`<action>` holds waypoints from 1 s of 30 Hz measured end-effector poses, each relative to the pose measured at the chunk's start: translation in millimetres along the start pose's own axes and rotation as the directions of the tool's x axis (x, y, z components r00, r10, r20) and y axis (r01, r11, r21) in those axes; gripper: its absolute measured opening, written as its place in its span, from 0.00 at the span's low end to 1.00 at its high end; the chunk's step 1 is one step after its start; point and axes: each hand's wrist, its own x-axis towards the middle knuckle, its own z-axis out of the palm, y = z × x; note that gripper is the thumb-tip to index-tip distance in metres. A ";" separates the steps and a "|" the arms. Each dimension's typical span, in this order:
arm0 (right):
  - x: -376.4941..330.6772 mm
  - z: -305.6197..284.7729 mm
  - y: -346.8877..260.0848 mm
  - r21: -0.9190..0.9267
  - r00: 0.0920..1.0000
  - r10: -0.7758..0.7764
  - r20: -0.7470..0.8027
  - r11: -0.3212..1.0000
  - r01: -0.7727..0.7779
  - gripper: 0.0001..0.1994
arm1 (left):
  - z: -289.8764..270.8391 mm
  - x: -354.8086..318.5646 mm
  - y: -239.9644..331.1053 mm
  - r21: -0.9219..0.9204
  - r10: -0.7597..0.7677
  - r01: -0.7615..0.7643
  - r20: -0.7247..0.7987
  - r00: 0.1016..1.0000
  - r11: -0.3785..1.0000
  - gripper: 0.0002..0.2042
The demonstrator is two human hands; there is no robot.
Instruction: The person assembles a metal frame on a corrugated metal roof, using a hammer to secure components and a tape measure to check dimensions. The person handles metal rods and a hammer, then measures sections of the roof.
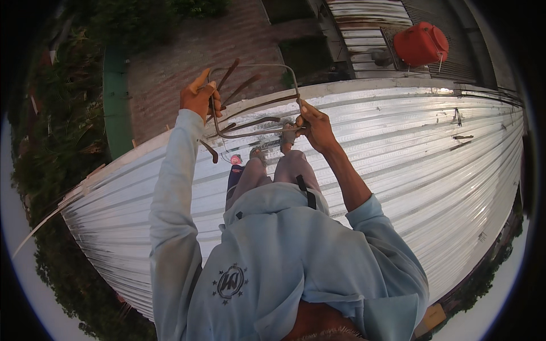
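Out ahead of my body I hold a rectangular rebar stirrup point(261, 65), a thin grey rod bent into a loop. My left hand point(199, 98) is closed on its left side, with the index finger stretched upward. My right hand point(314, 126) pinches the right side near a lower corner. Several rusty rebar ends point(244, 86) show within and around the loop, some of them bent. One rebar end curls down below my left hand. Whether the stirrup touches the bars I cannot tell.
I stand on a ribbed silver metal roof point(398, 153). A pale parapet point(387, 84) runs along its far edge, with brick paving point(170, 62) far below. A red water tank point(414, 44) sits beyond. By my left leg lies a small pink object point(235, 159).
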 end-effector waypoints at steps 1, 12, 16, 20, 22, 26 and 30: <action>0.5 -1.5 8.7 0.015 1.000 0.018 -0.001 1.000 -0.018 0.26 | -0.9 -0.3 1.4 -0.012 -0.003 0.003 -0.004 1.000 1.000 0.25; 11.1 16.6 47.2 -0.138 0.999 0.029 -0.012 0.990 -0.030 0.25 | -16.1 -5.5 -1.3 0.225 0.085 -0.084 0.007 0.996 0.971 0.24; 14.1 12.8 58.7 -0.152 1.000 0.000 -0.018 0.988 -0.003 0.25 | -16.0 -9.4 -3.4 0.248 0.077 -0.078 0.016 0.997 0.966 0.24; 16.9 17.6 58.1 -0.189 0.999 -0.032 0.003 0.981 0.032 0.25 | -28.5 -2.1 -20.6 0.310 0.086 -0.051 -0.098 0.992 0.949 0.24; 15.9 16.1 58.2 -0.196 1.000 -0.013 -0.001 0.981 0.012 0.26 | -31.8 -7.0 -30.1 0.324 0.081 -0.047 -0.091 0.993 0.945 0.24; 15.8 12.3 59.3 -0.119 0.999 0.034 -0.001 0.992 -0.034 0.25 | -30.2 -4.6 -36.0 0.232 -0.014 0.051 -0.159 0.987 0.971 0.23; 15.4 16.9 55.0 -0.105 1.000 0.025 0.009 0.994 -0.024 0.24 | -44.3 -2.0 -47.6 0.160 -0.066 0.092 -0.162 0.985 0.983 0.23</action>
